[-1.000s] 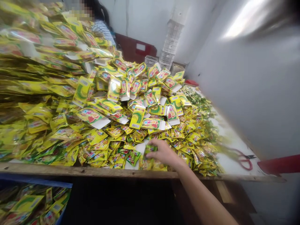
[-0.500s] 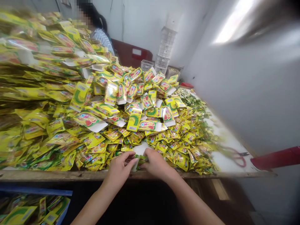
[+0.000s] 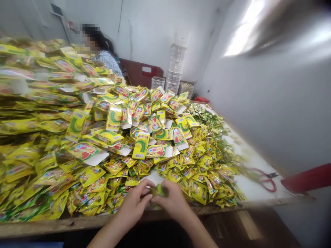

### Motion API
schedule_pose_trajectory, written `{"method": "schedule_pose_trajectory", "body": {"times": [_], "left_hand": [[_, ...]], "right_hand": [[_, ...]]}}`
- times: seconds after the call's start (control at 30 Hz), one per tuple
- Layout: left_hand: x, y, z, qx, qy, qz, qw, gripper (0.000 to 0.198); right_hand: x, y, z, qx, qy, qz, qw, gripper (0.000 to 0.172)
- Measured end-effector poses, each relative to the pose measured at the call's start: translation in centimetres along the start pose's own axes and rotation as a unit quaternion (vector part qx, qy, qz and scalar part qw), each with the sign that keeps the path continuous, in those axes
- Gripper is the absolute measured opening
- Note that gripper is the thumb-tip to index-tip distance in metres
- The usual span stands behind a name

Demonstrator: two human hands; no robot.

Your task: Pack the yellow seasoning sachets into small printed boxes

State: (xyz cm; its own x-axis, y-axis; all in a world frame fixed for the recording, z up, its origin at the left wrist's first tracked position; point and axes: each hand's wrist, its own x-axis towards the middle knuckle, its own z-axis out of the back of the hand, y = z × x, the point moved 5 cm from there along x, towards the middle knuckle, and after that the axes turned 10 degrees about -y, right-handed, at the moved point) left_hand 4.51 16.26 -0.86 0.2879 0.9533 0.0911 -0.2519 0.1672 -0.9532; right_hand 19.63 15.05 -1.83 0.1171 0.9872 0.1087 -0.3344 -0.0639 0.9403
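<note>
Close to the front edge of the table, my left hand (image 3: 136, 200) and my right hand (image 3: 172, 198) meet with fingertips pinched together. Between them is a small green and yellow packet (image 3: 158, 190), mostly covered by my fingers. A bare white patch of table (image 3: 154, 177) shows just behind my fingertips. Around it lies a heap of small shiny yellow packets (image 3: 199, 187). Flat yellow and green cartons (image 3: 141, 145) with white flaps and fruit pictures are piled on the heap behind my hands.
Red-handled scissors (image 3: 269, 185) lie at the right, beside a red tube-shaped object (image 3: 306, 177). A tall pile of cartons and packets rises at the left. Beyond it sits a person in a striped shirt (image 3: 108, 62). White crates (image 3: 174, 70) stand stacked by the back wall.
The view has tilted upward, so the table sits lower and the blue bin at lower left has nearly left the picture. My hands have drawn closer together around the packet.
</note>
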Motion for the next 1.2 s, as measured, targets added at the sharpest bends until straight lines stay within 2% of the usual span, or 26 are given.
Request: {"method": "schedule_pose_trajectory", "body": {"times": [0.07, 0.13, 0.17, 0.23, 0.27, 0.33, 0.4, 0.47, 0.53, 0.63, 0.77, 0.87, 1.0, 1.1, 1.2], "left_hand": [[1.7, -1.7, 0.3, 0.11, -0.022, -0.068, 0.991, 0.013], [4.4, -3.7, 0.8, 0.216, -0.088, -0.151, 0.961, 0.02], [5.9, -4.6, 0.8, 0.263, -0.109, -0.189, 0.94, 0.029], [9.2, -5.7, 0.3, 0.337, -0.102, -0.247, 0.903, 0.054], [10.7, -5.9, -0.1, 0.364, -0.088, -0.26, 0.89, 0.063], [12.9, -6.2, -0.5, 0.39, -0.071, -0.267, 0.878, 0.071], [13.4, -6.7, -0.6, 0.392, -0.07, -0.272, 0.876, 0.07], [12.3, -7.3, -0.6, 0.397, -0.083, -0.281, 0.87, 0.067], [10.0, -7.8, -0.7, 0.396, -0.102, -0.28, 0.868, 0.062], [6.2, -6.8, -1.1, 0.358, -0.136, -0.227, 0.895, 0.053], [2.9, -2.9, -1.8, 0.274, -0.206, -0.102, 0.934, 0.047], [1.7, -0.5, -2.4, 0.242, -0.249, -0.081, 0.934, 0.048], [0.9, 0.0, -2.3, 0.209, -0.274, -0.114, 0.932, 0.048], [0.6, -0.3, -1.8, 0.182, -0.272, -0.101, 0.94, 0.044], [0.2, -0.2, -1.5, 0.151, -0.257, -0.074, 0.952, 0.035]], "right_hand": [[-0.4, 0.1, 0.8, 0.002, -0.03, 0.031, 0.999, 0.014], [-0.9, 0.1, 1.7, -0.002, -0.064, 0.044, 0.997, 0.014], [-1.1, 0.0, 2.2, -0.005, -0.084, 0.038, 0.996, 0.012], [-1.6, -0.6, 3.1, -0.007, -0.122, 0.005, 0.993, 0.009], [-1.7, -1.0, 3.5, -0.001, -0.134, -0.011, 0.991, 0.013], [-1.8, -1.5, 4.1, 0.029, -0.141, -0.032, 0.989, 0.018], [-1.5, -1.5, 5.0, 0.076, -0.151, -0.04, 0.985, 0.017], [-0.9, -0.6, 6.2, 0.126, -0.184, -0.042, 0.974, 0.017], [0.1, 0.9, 7.3, 0.167, -0.227, -0.033, 0.959, 0.019], [1.6, 3.4, 7.4, 0.164, -0.238, 0.013, 0.957, 0.016], [2.3, 5.0, 4.7, -0.001, -0.186, 0.103, 0.977, 0.012], [2.2, 4.9, 3.2, -0.098, -0.145, 0.143, 0.974, 0.014], [2.7, 5.6, 2.5, -0.166, -0.035, 0.157, 0.973, 0.019], [3.0, 6.9, 2.2, -0.19, 0.03, 0.176, 0.965, 0.02], [2.6, 7.6, 1.4, -0.235, 0.015, 0.189, 0.954, 0.018]]}}
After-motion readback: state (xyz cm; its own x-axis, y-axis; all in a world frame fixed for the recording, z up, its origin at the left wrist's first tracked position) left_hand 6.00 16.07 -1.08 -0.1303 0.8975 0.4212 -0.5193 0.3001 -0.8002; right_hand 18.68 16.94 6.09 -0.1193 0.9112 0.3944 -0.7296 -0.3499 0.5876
